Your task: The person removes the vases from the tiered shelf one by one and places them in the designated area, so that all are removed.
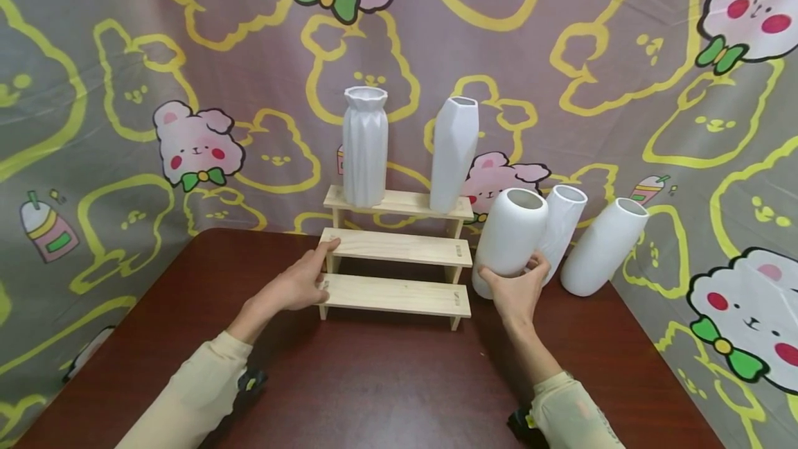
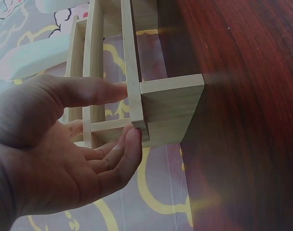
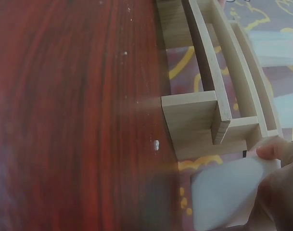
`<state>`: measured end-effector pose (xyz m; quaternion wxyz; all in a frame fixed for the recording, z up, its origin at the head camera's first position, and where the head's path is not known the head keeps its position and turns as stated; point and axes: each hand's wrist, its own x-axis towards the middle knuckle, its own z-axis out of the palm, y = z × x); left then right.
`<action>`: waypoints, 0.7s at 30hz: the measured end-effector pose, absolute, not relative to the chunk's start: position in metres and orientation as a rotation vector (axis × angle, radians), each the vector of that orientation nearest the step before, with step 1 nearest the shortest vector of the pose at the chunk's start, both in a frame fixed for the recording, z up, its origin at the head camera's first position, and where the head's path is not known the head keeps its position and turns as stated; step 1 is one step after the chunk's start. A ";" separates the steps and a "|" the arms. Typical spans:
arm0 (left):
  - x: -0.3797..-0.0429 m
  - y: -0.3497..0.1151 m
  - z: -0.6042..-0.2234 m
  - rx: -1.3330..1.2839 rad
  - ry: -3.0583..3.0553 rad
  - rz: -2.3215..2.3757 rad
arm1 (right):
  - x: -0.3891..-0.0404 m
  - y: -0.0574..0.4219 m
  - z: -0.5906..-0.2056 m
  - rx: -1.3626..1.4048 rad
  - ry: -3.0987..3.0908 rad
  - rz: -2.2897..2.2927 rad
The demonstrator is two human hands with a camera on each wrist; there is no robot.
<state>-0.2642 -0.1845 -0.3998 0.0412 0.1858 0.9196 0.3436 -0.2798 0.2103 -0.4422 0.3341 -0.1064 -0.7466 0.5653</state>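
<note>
A three-step light wooden display stand (image 1: pixel 395 247) stands on the table. My left hand (image 1: pixel 296 284) grips its left end; in the left wrist view, the thumb (image 2: pixel 95 91) presses the lowest board and the fingers curl at its end. To the right of the stand, my right hand (image 1: pixel 519 289) holds a rounded white vase (image 1: pixel 510 238), thumb on one side and fingers on the other. That vase (image 3: pixel 223 192) appears beside the stand's end in the right wrist view. On the top step stand a pleated white vase (image 1: pixel 365 151) and a faceted white vase (image 1: pixel 453 154).
Behind the held vase is a slender textured white vase (image 1: pixel 566 217), partly hidden. Farther right, another white vase (image 1: pixel 601 248) stands near the table's right edge. A patterned cloth (image 1: pixel 268 82) hangs behind the dark red table (image 1: pixel 386 380).
</note>
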 end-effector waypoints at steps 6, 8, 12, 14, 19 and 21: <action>-0.265 -0.185 -0.401 0.576 2.815 1.048 | -0.280 0.210 -0.446 -0.290 -1.974 1.479; -0.265 -0.185 -0.401 0.576 2.815 1.051 | -0.280 0.210 -0.446 -0.294 -1.980 1.481; -0.266 -0.186 -0.402 0.577 2.811 1.057 | -0.282 0.210 -0.450 -0.300 -1.984 1.486; -0.267 -0.186 -0.402 0.581 2.810 1.056 | -0.282 0.210 -0.452 -0.301 -1.980 1.485; -0.267 -0.187 -0.402 0.576 2.812 1.049 | -0.283 0.209 -0.455 -0.300 -1.971 1.467; -0.267 -0.186 -0.402 0.571 2.813 1.049 | -0.283 0.209 -0.456 -0.299 -1.971 1.461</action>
